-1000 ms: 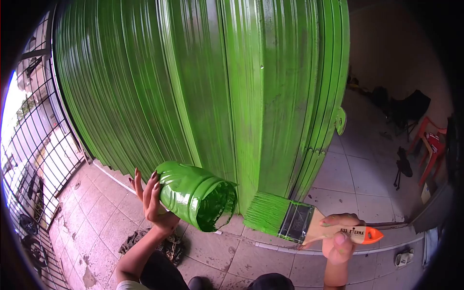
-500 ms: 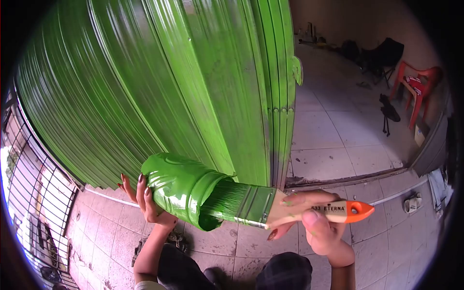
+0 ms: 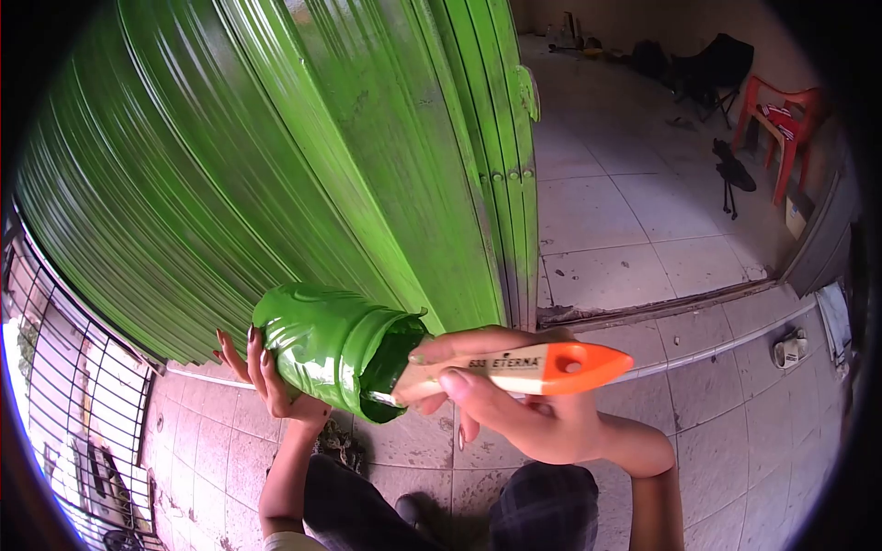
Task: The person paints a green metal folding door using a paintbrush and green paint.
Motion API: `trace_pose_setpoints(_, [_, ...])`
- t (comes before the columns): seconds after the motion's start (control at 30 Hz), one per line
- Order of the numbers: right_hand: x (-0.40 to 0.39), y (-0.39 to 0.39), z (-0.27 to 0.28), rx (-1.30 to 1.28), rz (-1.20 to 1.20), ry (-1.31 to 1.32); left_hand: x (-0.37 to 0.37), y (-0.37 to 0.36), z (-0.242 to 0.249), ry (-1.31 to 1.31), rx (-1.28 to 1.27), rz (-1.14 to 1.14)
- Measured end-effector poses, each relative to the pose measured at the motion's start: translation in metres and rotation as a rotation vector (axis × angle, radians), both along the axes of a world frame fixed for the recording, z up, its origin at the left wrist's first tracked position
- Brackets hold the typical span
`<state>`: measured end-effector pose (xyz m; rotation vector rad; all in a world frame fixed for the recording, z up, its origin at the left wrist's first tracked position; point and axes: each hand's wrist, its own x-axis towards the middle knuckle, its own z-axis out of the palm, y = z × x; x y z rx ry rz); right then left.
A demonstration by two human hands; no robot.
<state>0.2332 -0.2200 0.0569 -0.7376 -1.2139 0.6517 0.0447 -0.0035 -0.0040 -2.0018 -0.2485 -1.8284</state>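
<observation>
My left hand (image 3: 269, 375) is wrapped round the base of a paint container (image 3: 317, 347), a cut plastic bottle coated in wet green paint. Its ragged open mouth tilts to the right. In my right hand (image 3: 514, 409) is a paintbrush (image 3: 514, 367) with a wooden handle and an orange tip, gripped between thumb and fingers. The bristles are inside the container, hidden by its wall. Just beyond both hands rises a ribbed metal shutter door (image 3: 367, 165), painted glossy green with some duller, greyish patches.
Right of the door, a doorway opens onto a tiled floor (image 3: 606, 216) with a red chair (image 3: 781, 129), a black folding chair (image 3: 712, 69) and a small black tripod (image 3: 732, 174). A barred gate (image 3: 73, 395) stands at left. One sandal (image 3: 790, 349) lies at right.
My right hand has moved left, pushing the brush deeper into the container, so its bristles and metal band no longer show. The view has shifted slightly.
</observation>
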Motion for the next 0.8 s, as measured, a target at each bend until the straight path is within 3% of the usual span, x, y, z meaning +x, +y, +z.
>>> trace_pose_setpoints(0.47, [-0.005, 0.030, 0.004, 0.132, -0.214, -0.300, 0.007, -0.005, 0.005, 0.030, -0.048, 0.008])
trace_pose_setpoints(0.7, [0.003, 0.030, 0.006, 0.067, -0.192, -0.214, 0.013, -0.006, 0.000, 0.061, -0.227, 0.004])
trace_pose_setpoints(0.8, [0.010, 0.025, 0.008, -0.050, -0.038, 0.061, 0.019, -0.014, 0.002, 0.152, -0.387, -0.008])
